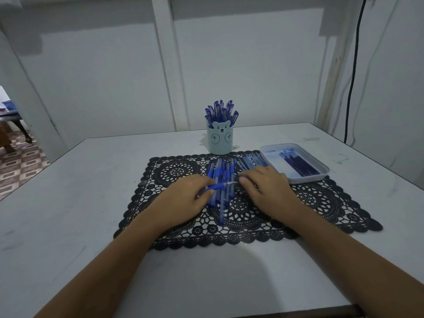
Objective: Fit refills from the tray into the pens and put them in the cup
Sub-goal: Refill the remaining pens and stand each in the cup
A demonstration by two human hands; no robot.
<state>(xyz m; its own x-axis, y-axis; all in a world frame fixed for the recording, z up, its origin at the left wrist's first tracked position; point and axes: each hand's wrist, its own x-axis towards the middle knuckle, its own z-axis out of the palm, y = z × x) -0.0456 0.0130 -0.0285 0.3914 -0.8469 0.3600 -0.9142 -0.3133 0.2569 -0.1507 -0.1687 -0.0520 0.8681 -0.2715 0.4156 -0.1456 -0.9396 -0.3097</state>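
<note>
The left hand (183, 198) pinches a pen (218, 186), its tip pointing at the right hand (263, 189), which lies relaxed on the mat (179, 171). More pens (221, 171) lie between the hands. The cup (219, 141) stands beyond them. The tray (307, 179) of refills (298, 164) sits just beyond the right hand.

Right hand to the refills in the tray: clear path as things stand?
Probably yes. The right hand sits over the mat right beside the tray; the refills lie uncovered in it and nothing stands between. The left hand holds the pen. Whether the right hand pinches something, I cannot tell.
</note>
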